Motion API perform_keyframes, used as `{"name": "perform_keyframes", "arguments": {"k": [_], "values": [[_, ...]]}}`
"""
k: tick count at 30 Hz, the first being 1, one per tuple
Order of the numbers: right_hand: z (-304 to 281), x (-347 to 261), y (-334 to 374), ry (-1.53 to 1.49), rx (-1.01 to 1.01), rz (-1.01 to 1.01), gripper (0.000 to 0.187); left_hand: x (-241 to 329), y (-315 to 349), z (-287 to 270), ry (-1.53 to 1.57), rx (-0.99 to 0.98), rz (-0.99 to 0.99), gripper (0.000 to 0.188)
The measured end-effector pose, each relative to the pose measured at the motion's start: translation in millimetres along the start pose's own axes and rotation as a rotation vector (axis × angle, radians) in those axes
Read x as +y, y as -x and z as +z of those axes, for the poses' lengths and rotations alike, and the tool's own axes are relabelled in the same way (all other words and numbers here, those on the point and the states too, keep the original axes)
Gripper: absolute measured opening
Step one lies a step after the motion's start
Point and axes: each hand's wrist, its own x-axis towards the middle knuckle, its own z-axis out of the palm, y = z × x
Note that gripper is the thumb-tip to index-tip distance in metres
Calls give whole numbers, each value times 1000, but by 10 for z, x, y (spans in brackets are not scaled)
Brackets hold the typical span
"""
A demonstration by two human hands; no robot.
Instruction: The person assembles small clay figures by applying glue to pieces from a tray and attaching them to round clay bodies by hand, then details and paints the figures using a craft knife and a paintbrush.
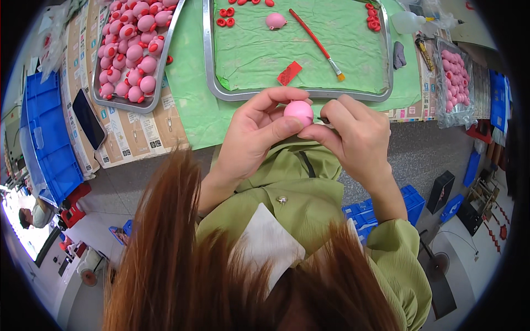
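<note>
Between the thumb and fingers of my left hand is a small glossy pink ball, held just in front of the tray. A darker mark shows low on its right side. My right hand is closed in a pinch close against the ball. A tiny dark tip pokes out from its fingers, too small to name. Beyond my hands lies a metal tray lined with green cloth. On it rest another pink ball, a red-handled paintbrush, a red tag and several small red rings.
At the left, a second metal tray is heaped with pink balls bearing red parts. Beside it lies a phone, near a blue crate. Rightward are a squeeze bottle, a grey cloth-like piece and bagged pink balls.
</note>
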Motion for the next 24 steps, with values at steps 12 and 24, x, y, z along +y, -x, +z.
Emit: {"name": "perform_keyframes", "arguments": {"k": [12, 24], "values": [[38, 13, 28, 3, 33, 9, 34, 5, 5, 5, -37, -2, 21, 39], [14, 5, 9, 34, 33, -24, 34, 13, 9, 18, -56, 24, 12, 38]]}}
